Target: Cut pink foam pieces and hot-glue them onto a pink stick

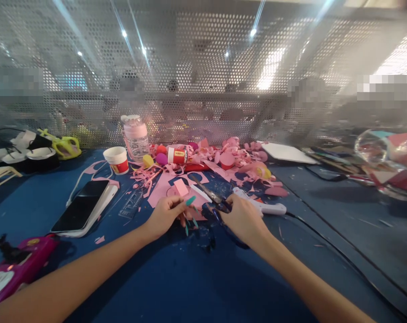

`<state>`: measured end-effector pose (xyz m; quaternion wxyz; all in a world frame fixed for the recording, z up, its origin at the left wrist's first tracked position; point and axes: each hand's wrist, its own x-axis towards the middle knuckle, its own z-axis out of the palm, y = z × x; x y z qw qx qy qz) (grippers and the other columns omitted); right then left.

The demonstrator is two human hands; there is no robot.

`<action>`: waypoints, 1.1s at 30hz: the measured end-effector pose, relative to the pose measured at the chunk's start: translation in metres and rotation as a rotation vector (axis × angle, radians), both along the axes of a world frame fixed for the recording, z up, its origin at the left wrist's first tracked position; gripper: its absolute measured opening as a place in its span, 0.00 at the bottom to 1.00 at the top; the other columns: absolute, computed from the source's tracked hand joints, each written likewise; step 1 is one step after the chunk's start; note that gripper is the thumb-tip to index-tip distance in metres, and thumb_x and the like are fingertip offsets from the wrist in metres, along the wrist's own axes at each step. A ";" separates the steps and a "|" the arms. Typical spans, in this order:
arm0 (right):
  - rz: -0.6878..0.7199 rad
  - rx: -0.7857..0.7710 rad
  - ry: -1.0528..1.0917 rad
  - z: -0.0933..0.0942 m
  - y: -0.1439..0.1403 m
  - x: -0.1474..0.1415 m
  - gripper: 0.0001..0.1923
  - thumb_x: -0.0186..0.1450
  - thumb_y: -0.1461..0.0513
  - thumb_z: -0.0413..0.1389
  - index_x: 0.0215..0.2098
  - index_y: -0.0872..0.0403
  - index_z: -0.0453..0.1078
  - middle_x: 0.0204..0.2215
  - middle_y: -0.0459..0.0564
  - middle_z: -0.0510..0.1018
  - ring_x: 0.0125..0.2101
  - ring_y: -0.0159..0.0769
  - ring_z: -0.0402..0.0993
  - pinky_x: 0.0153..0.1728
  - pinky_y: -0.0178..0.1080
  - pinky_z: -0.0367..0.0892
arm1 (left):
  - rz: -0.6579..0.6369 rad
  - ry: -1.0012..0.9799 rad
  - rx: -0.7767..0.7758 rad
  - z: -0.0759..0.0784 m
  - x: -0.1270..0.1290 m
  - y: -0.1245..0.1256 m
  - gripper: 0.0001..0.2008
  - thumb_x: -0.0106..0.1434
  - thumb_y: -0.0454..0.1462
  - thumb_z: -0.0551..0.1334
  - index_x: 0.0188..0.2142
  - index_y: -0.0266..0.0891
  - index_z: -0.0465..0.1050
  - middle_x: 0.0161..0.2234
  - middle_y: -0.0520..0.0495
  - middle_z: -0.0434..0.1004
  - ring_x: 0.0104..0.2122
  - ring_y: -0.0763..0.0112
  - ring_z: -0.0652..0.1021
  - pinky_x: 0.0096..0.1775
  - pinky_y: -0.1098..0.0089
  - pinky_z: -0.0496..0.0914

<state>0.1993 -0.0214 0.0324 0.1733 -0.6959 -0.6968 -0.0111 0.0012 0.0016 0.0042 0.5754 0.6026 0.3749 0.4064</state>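
My left hand, with long teal nails, is closed in a pinch at the middle of the table. A small pink paper piece sticks up from its fingers; the grip itself is partly hidden. In my right hand is a pair of scissors with dark handles, its blades pointing away and to the left. Beneath the blades lies a pink paper sheet with cut-outs. Just beyond my right hand rests a white glue gun with a black cord.
Pink scraps are heaped at the back, near a paper cup on its side. Left stand stacked cups, a bottle, a phone and a magenta device. A clear container is at right. A perforated metal panel closes off the back.
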 end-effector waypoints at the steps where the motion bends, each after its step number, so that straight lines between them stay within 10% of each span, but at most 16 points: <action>1: 0.004 0.019 0.009 -0.002 0.000 -0.001 0.14 0.54 0.52 0.53 0.23 0.54 0.63 0.18 0.50 0.72 0.20 0.38 0.69 0.17 0.34 0.54 | -0.001 -0.012 -0.003 -0.001 0.000 0.001 0.18 0.55 0.48 0.57 0.27 0.33 0.68 0.20 0.51 0.73 0.14 0.78 0.71 0.19 0.76 0.64; 15: 0.052 0.284 -0.269 0.011 -0.006 -0.022 0.13 0.64 0.57 0.42 0.27 0.56 0.61 0.24 0.56 0.72 0.27 0.42 0.70 0.24 0.37 0.59 | 0.028 -0.051 -0.016 -0.003 -0.001 0.000 0.21 0.55 0.51 0.55 0.17 0.36 0.60 0.09 0.57 0.59 0.08 0.83 0.59 0.12 0.79 0.51; 21: 0.479 0.026 0.356 0.006 -0.007 -0.053 0.18 0.67 0.57 0.36 0.25 0.54 0.58 0.19 0.45 0.68 0.21 0.30 0.66 0.23 0.32 0.58 | -0.058 -0.085 -0.031 -0.004 0.000 -0.001 0.23 0.53 0.53 0.55 0.16 0.36 0.59 0.08 0.59 0.52 0.09 0.83 0.54 0.13 0.77 0.47; 27: 0.458 -0.050 0.857 -0.017 0.000 -0.074 0.18 0.64 0.52 0.41 0.21 0.53 0.54 0.13 0.39 0.59 0.14 0.25 0.55 0.16 0.29 0.52 | 0.000 -0.051 0.017 -0.004 0.002 -0.005 0.23 0.56 0.53 0.49 0.18 0.38 0.57 0.11 0.58 0.52 0.12 0.81 0.55 0.16 0.75 0.49; 33: 0.389 -0.187 1.310 -0.014 -0.007 -0.077 0.19 0.57 0.48 0.49 0.20 0.53 0.54 0.10 0.35 0.51 0.11 0.21 0.45 0.12 0.28 0.43 | 0.123 0.416 0.648 0.000 -0.009 -0.011 0.14 0.64 0.42 0.43 0.29 0.38 0.60 0.21 0.53 0.64 0.21 0.74 0.66 0.25 0.73 0.59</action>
